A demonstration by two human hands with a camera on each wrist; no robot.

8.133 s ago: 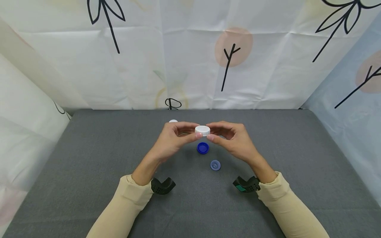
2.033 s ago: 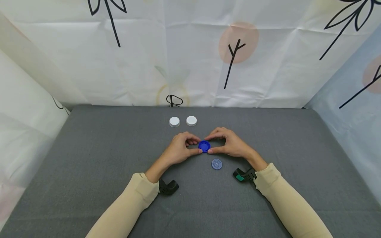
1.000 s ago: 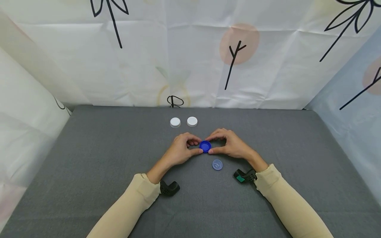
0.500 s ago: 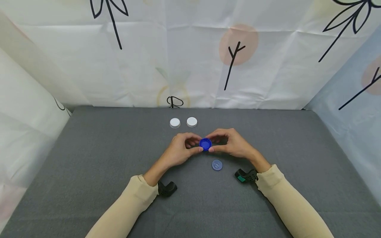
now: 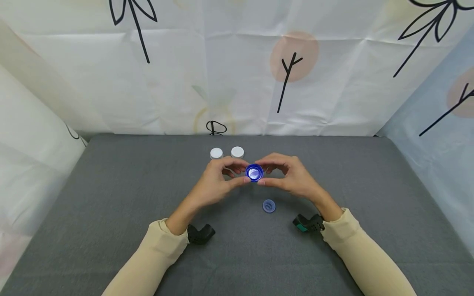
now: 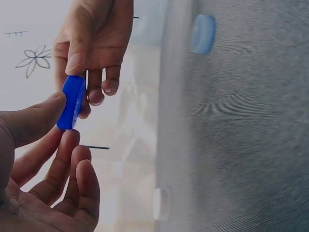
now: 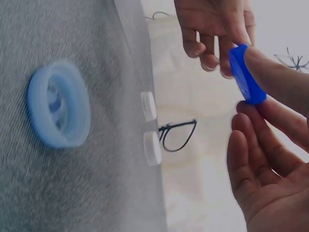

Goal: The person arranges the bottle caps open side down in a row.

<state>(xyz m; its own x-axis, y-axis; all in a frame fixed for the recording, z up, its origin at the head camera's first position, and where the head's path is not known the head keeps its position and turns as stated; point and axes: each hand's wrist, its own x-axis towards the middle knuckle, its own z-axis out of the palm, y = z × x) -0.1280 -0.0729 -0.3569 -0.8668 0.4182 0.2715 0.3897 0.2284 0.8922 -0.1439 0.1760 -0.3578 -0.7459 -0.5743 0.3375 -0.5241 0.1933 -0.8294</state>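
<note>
Between both hands a dark blue bottle cap (image 5: 254,172) is held up off the table, its hollow side facing the head camera. My left hand (image 5: 214,181) pinches it from the left with thumb and fingertips. From the other side my right hand (image 5: 292,176) pinches the same cap. In the left wrist view the blue cap (image 6: 72,102) is seen edge-on between the two thumbs. A light blue cap (image 5: 268,206) lies hollow side up on the table, nearer the body; the right wrist view shows this light blue cap (image 7: 59,104) large.
Two white caps (image 5: 216,153) (image 5: 237,152) rest side by side on the grey cloth table (image 5: 129,197), just beyond the left hand. A white printed curtain (image 5: 237,82) hangs behind the table's far edge, with more fabric at both sides.
Earlier both hands held a white cap, which now stands beside the other white one. They have since gripped the dark blue cap, lifted it off the table and tilted it toward the head camera.
</note>
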